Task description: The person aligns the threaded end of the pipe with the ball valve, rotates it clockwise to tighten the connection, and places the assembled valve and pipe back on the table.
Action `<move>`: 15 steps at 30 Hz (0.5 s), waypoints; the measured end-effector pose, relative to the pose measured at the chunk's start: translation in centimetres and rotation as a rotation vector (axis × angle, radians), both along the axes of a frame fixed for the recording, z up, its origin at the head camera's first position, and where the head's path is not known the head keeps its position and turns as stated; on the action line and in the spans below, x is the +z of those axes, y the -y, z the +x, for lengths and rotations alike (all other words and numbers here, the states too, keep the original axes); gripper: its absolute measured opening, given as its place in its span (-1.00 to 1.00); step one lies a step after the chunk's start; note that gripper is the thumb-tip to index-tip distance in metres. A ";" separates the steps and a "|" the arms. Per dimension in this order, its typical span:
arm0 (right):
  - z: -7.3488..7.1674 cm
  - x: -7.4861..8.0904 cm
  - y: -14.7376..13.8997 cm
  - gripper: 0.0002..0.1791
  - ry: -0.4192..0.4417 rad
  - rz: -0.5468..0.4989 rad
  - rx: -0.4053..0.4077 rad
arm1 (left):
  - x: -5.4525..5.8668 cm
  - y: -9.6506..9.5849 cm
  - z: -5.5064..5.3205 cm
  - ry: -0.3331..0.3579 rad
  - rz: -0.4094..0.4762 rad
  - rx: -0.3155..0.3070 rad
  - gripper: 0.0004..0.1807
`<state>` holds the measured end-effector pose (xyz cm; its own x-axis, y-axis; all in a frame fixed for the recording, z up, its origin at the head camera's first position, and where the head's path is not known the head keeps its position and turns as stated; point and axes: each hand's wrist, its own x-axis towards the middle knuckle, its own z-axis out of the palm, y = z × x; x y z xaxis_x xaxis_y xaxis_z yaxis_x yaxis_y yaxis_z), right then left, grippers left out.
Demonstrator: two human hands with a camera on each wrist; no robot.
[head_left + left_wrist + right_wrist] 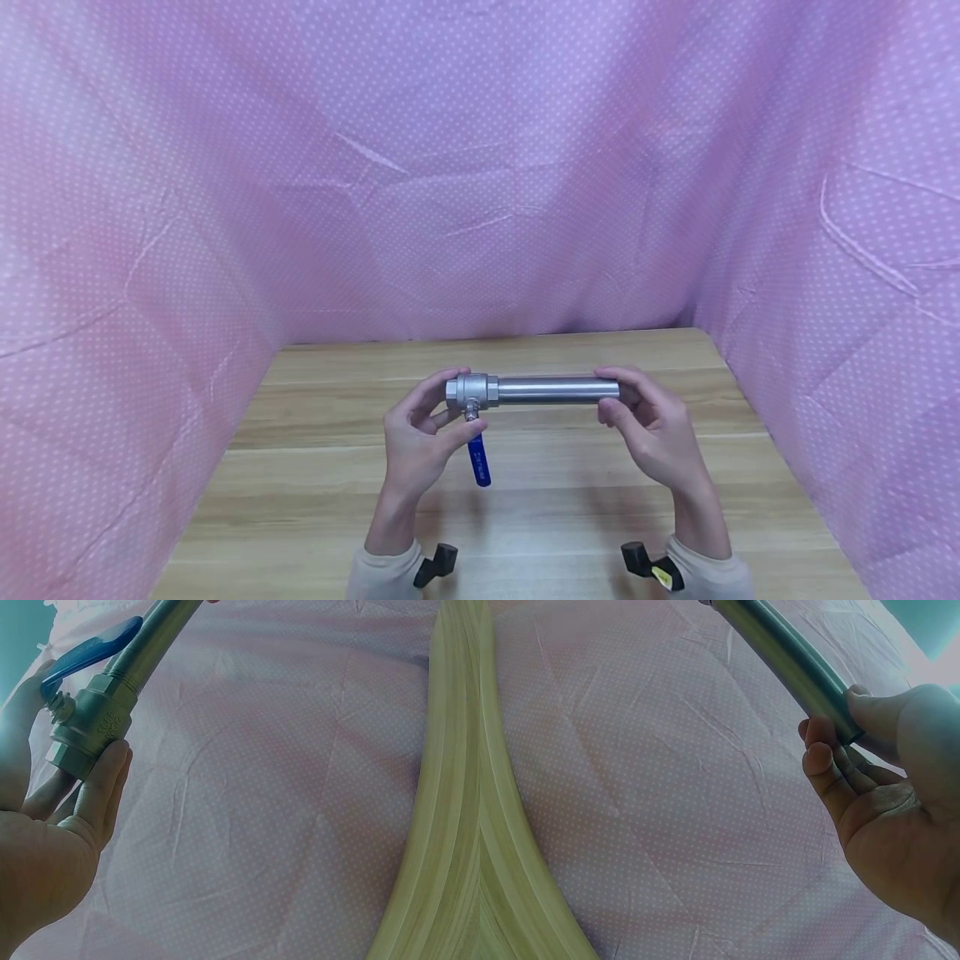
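A silver ball valve (473, 392) with a blue lever handle (479, 463) is joined to a straight steel pipe (555, 390). Both hands hold this piece level above the wooden table. My left hand (420, 446) grips the valve's hex end, its thumb up at the root of the handle and its fingers under and behind the body. In the left wrist view, raised lettering shows on the valve body (97, 724). My right hand (660, 433) pinches the pipe's free end between thumb and fingers; the right wrist view shows the pipe (795, 664) running away from the fingertips.
The wooden table (300, 483) spreads beneath the hands. Pink dotted cloth (480, 208) hangs behind it and along both sides. A black wrist mount (437, 563) sits at the left cuff, another mount (651, 567) at the right.
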<state>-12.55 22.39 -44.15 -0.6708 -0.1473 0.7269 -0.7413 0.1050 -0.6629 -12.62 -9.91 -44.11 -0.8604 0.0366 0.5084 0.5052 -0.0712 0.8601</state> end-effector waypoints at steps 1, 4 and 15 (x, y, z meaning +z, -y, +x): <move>0.0 0.0 0.0 -0.49 -0.001 0.002 -0.004 | 0.0 0.0 0.0 0.000 0.001 -0.002 -0.24; 0.0 0.0 0.1 -0.52 0.007 0.008 -0.016 | 0.1 0.0 0.0 -0.001 0.009 -0.007 -0.23; 0.0 0.1 0.2 -0.61 0.039 0.013 -0.029 | -0.1 0.2 -0.2 -0.017 0.024 -0.023 -0.25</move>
